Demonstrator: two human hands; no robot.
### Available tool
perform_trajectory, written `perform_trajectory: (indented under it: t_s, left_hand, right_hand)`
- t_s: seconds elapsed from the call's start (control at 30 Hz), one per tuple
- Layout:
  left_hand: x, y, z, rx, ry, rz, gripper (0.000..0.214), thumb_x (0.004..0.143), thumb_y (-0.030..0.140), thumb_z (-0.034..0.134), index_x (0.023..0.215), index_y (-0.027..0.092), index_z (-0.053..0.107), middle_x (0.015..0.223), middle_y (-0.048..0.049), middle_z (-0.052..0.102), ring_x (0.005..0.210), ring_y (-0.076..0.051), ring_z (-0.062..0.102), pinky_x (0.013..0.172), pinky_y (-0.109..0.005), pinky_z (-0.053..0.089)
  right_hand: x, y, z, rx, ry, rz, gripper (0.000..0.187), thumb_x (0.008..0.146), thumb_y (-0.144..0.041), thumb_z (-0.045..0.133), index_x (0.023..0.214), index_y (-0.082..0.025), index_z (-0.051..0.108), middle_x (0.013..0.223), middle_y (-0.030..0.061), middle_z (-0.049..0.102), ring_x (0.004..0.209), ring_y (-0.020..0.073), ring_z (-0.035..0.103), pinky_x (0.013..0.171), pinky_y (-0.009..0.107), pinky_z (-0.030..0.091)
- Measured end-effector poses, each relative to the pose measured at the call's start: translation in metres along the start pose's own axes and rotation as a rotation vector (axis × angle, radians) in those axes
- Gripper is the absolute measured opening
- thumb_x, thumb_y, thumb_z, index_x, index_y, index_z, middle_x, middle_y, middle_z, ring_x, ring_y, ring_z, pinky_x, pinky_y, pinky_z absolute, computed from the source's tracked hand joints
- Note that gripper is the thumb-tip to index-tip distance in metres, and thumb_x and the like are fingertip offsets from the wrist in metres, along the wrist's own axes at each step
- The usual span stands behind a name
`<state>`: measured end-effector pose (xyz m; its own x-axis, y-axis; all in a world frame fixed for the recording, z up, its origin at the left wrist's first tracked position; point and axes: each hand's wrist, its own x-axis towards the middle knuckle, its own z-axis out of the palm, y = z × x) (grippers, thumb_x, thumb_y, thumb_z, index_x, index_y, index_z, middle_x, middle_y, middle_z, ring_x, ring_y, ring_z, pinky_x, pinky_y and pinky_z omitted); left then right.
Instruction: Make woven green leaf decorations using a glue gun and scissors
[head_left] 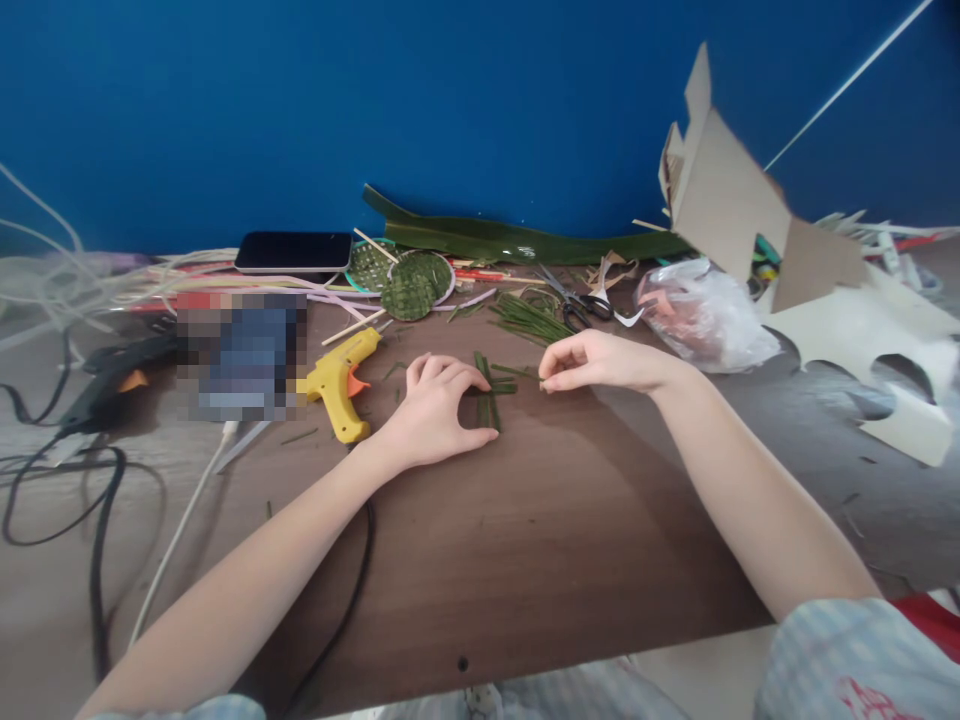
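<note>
A small weave of green leaf strips [489, 392] lies on the brown table [525, 540]. My left hand [435, 410] rests on the table, its fingers curled and thumb pressed on the weave's left side, holding the strips down. My right hand [592, 362] comes in from the right, its fingers pinched on the end of one thin green strip [517, 373] that runs across the weave.
A yellow glue gun [341, 380] lies left of my hand, its black cord trailing to the front edge. Behind are woven green discs [409, 285], a phone [294, 252], loose strips [529, 320], scissors [581, 305], a long leaf [525, 242], a plastic bag [701, 315] and cardboard [757, 210].
</note>
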<state>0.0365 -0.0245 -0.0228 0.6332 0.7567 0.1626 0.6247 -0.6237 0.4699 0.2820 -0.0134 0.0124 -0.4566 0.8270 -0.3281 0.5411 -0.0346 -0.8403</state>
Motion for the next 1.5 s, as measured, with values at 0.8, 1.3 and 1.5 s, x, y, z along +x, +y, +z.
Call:
perform_trajectory:
  t_s: [0.8,1.3,1.5]
  left_hand:
    - [0.002,0.000,0.004,-0.063,0.010,-0.060,0.016,0.080,0.028,0.052,0.094,0.022,0.058,0.103,-0.0019,0.064,0.106,-0.023,0.045,0.097,-0.047,0.024]
    - [0.002,0.002,-0.001,-0.076,-0.032,-0.104,0.020,0.078,0.021,0.050,0.095,0.022,0.059,0.104,0.0000,0.064,0.107,-0.022,0.043,0.099,-0.043,0.022]
    - [0.001,-0.001,0.002,-0.051,0.001,-0.080,0.022,0.075,0.016,0.052,0.095,0.023,0.059,0.103,0.0004,0.064,0.106,-0.022,0.044,0.097,-0.042,0.024]
  right_hand:
    - [0.004,-0.014,0.027,-0.164,-0.136,0.019,0.012,0.070,-0.029,0.059,0.071,-0.019,0.066,0.061,-0.0008,0.065,0.059,0.0128,0.056,0.055,0.024,0.039]
    - [0.008,-0.025,0.059,-0.438,0.202,0.140,0.014,0.074,-0.030,0.056,0.065,-0.019,0.062,0.068,-0.0001,0.066,0.061,0.0124,0.055,0.055,0.024,0.034]
    - [0.010,-0.027,0.065,-0.459,0.249,0.144,0.014,0.075,-0.029,0.056,0.066,-0.020,0.062,0.068,-0.0006,0.065,0.060,0.0117,0.053,0.055,0.024,0.033]
